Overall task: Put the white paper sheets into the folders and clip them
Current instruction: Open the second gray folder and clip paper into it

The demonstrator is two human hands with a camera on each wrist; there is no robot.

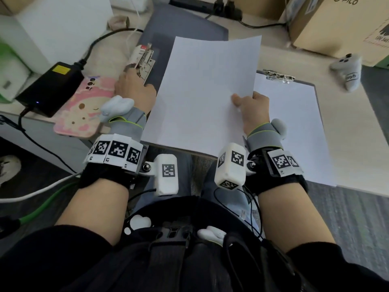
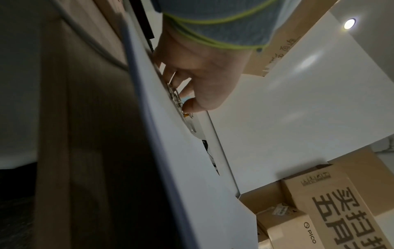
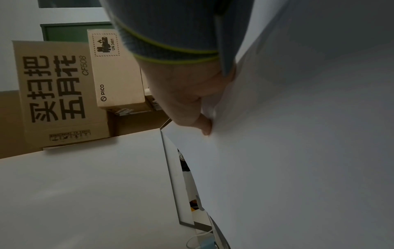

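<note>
Leftmost, left hand (image 1: 134, 87) presses the metal clip (image 1: 145, 60) of the grey folder (image 1: 185, 30), fingers (image 2: 170, 74) curled on its lever, probably holding the jaw up so paper can slide under. Centre: white sheet (image 1: 202, 91) held above that folder, pinched at its right edge by right hand (image 1: 254, 110). Right: second folder (image 1: 294, 123) on the bench (image 1: 357, 127), already loaded and clipped.

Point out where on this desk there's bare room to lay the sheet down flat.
Bare desk lies right of the right clipboard, below the grey controller. The dark folder under the held sheet is free too. Left is crowded: power brick, pink phone, cables.
</note>
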